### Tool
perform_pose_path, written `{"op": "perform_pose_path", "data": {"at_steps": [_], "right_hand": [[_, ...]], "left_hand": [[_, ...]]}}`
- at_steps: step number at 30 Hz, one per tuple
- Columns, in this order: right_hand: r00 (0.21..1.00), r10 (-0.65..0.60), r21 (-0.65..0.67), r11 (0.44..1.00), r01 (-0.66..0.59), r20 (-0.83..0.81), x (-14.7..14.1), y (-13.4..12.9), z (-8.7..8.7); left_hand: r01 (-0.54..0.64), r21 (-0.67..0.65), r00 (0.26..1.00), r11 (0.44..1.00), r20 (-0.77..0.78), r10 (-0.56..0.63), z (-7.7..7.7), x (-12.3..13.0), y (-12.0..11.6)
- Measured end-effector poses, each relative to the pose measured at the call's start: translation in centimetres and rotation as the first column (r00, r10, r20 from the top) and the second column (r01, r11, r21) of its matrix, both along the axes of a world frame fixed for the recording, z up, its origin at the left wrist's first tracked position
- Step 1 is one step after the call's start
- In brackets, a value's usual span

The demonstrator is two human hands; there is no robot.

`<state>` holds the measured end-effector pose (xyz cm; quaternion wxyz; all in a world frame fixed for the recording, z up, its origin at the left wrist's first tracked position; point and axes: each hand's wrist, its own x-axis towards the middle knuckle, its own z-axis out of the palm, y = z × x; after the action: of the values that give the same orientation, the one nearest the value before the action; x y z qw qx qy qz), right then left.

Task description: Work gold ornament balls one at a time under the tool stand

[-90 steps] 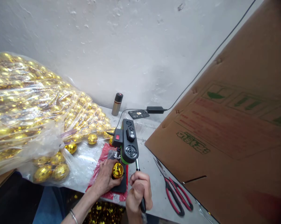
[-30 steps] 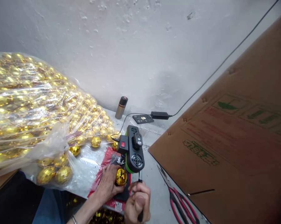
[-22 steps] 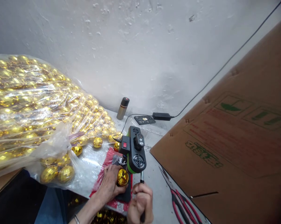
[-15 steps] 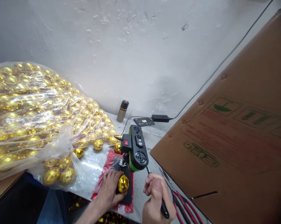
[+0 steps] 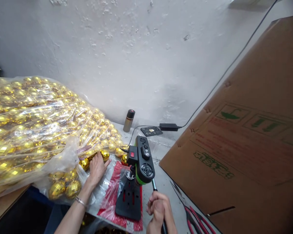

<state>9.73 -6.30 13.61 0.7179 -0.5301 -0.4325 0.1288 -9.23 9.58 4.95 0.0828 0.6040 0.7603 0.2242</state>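
Observation:
My left hand reaches to the mouth of the plastic bag, its fingers stretched out over a shiny gold mirrored ball. Beside it lies another gold ball. My right hand grips the lever handle of a small black and green bench drill press. The press has a red switch and vented housing. Its slotted black base stands bare on a red plastic sheet.
A big clear bag full of gold balls fills the left. Red-handled pliers lie at right, beside a tall cardboard box. Behind the press are a spray can, a phone and a power adapter with its cable.
My left hand has moved left from the press base to the balls by the bag. The gold ball it held on the base is no longer there. My right hand stays on the lever.

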Motion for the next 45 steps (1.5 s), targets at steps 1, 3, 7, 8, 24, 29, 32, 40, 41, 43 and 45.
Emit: {"op": "perform_pose_path", "data": {"at_steps": [1,3,7,8,24,29,32,40,41,43,45], "right_hand": [[1.0,-0.003,-0.004,1.0,0.003,-0.003,0.0,0.0,-0.1],[1.0,-0.006,0.006,1.0,0.006,-0.011,0.0,0.0,-0.4],[1.0,-0.005,0.067,0.998,0.003,0.018,0.3,0.3,-1.0],[0.999,0.0,0.089,0.996,-0.004,0.042,0.5,0.4,-1.0],[0.973,0.042,0.153,0.985,-0.078,0.225,1.4,1.6,3.3],[0.966,0.048,0.161,0.983,-0.091,0.255,1.6,1.3,2.4],[0.967,0.061,0.147,0.984,-0.1,0.248,1.5,1.1,2.1],[0.964,0.069,0.142,0.984,-0.108,0.257,1.5,0.9,1.9],[0.962,0.069,0.142,0.984,-0.11,0.264,1.6,0.8,1.9],[0.959,0.069,0.144,0.983,-0.112,0.274,1.6,0.8,1.9],[0.958,0.065,0.148,0.983,-0.11,0.278,1.6,0.8,1.8]], "left_hand": [[0.028,0.006,1.0,1.0,0.01,-0.028,0.2,0.1,0.6],[0.081,0.029,0.996,0.996,0.035,-0.082,0.5,0.4,1.4],[0.138,0.056,0.978,0.989,0.147,-0.145,0.6,0.9,1.4],[0.143,0.059,0.97,0.988,0.188,-0.152,0.7,0.9,1.1],[0.167,0.177,0.438,0.97,0.868,-0.234,-2.9,7.0,-9.2],[0.275,0.259,0.669,0.926,0.64,-0.378,-4.8,7.4,-10.4],[0.317,0.28,0.688,0.906,0.59,-0.423,-5.5,7.1,-10.5],[0.423,0.292,0.683,0.858,0.52,-0.513,-5.0,6.9,-10.7],[0.43,0.293,0.682,0.854,0.514,-0.52,-4.9,6.8,-10.7],[0.438,0.287,0.688,0.852,0.503,-0.523,-4.7,6.7,-10.8],[0.455,0.267,0.697,0.849,0.487,-0.527,-4.5,6.7,-10.8]]}}
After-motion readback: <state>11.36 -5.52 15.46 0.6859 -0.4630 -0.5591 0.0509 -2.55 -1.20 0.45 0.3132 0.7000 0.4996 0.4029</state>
